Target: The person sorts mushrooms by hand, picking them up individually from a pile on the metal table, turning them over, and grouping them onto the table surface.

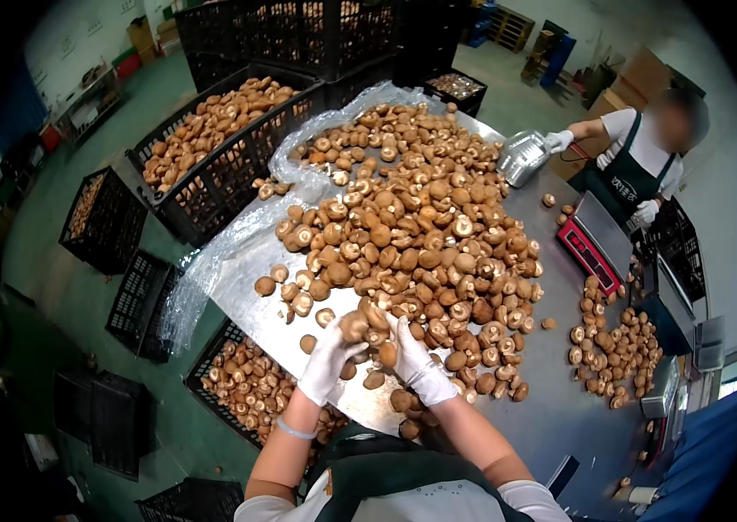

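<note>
At the lower centre of the head view, the gloved left hand point(325, 360) and right hand point(418, 362) grasp a few mushrooms point(366, 325) between them, the caps hiding several fingers. Beyond, a mushroom heap point(420, 222) covers mid-frame on the desk point(551, 422), which partly hides a crate point(197, 390) at lower left; stacked crates point(286, 35) are cut off above.

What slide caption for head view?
Gloved left hand and right hand hold mushrooms beside a heap on a metal table.
</note>
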The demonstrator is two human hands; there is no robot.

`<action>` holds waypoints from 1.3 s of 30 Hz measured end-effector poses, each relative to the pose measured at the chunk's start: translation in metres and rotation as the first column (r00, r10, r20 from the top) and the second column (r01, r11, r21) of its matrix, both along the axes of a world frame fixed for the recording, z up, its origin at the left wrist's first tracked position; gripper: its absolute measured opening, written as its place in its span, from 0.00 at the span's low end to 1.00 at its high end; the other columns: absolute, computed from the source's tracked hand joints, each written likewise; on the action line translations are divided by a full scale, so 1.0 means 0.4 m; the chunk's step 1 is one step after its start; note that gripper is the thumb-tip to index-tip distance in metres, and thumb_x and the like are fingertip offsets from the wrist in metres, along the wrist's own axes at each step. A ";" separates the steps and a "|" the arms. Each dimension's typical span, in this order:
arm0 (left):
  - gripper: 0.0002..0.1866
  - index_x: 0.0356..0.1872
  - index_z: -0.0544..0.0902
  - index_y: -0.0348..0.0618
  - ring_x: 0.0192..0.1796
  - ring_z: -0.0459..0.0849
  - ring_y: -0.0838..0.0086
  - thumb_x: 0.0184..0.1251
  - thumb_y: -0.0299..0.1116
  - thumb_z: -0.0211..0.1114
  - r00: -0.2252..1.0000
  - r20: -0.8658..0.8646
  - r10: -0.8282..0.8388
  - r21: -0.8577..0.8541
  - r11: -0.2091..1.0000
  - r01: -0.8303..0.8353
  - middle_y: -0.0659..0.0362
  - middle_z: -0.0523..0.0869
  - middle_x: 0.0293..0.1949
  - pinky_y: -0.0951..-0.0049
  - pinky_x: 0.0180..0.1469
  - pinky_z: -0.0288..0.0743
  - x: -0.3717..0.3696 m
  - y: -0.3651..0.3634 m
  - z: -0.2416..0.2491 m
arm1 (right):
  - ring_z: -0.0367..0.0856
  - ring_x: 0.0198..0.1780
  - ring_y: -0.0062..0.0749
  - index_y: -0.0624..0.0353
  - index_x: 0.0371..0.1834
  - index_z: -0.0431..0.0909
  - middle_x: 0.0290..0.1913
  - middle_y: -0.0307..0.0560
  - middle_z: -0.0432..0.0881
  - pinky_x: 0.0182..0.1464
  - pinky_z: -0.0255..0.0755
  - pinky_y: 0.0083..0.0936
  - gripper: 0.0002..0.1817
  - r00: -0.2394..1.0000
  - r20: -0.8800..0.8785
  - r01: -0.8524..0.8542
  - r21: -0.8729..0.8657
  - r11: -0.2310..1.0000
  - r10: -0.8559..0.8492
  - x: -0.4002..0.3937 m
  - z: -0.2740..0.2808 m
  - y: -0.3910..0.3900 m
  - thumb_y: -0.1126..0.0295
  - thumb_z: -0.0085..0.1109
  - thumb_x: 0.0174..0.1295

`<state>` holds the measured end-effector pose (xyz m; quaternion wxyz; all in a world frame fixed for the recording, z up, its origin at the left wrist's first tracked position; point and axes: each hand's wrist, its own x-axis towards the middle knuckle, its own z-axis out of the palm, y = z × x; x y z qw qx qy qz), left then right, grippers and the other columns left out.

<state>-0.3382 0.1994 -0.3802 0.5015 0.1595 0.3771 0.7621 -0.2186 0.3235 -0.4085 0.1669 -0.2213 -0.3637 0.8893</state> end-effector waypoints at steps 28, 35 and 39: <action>0.21 0.60 0.73 0.41 0.54 0.79 0.61 0.68 0.37 0.58 0.652 -0.722 -0.230 -0.325 0.945 -0.026 0.48 0.79 0.53 0.70 0.58 0.71 0.214 -0.090 -0.057 | 0.78 0.34 0.28 0.45 0.62 0.67 0.49 0.46 0.74 0.23 0.71 0.19 0.27 0.931 -0.126 0.257 -0.438 0.861 -0.342 0.377 0.135 0.054 0.47 0.52 0.63; 0.14 0.52 0.78 0.35 0.48 0.82 0.74 0.67 0.27 0.58 0.725 -0.688 -0.034 -0.424 0.830 -0.363 0.55 0.83 0.47 0.76 0.51 0.75 0.105 -0.180 -0.074 | 0.82 0.41 0.39 0.58 0.45 0.73 0.43 0.49 0.80 0.45 0.82 0.37 0.27 0.416 -0.042 0.890 -0.187 0.416 -0.908 0.752 -0.022 0.552 0.42 0.51 0.63; 0.13 0.49 0.79 0.36 0.46 0.83 0.64 0.64 0.26 0.60 0.567 -0.823 -0.041 -0.360 0.810 -0.464 0.50 0.83 0.43 0.70 0.49 0.76 0.089 -0.190 -0.100 | 0.67 0.64 0.52 0.63 0.66 0.61 0.65 0.55 0.67 0.62 0.70 0.52 0.39 -0.025 -0.032 0.926 -0.378 -0.011 -0.999 0.887 0.006 0.679 0.45 0.58 0.60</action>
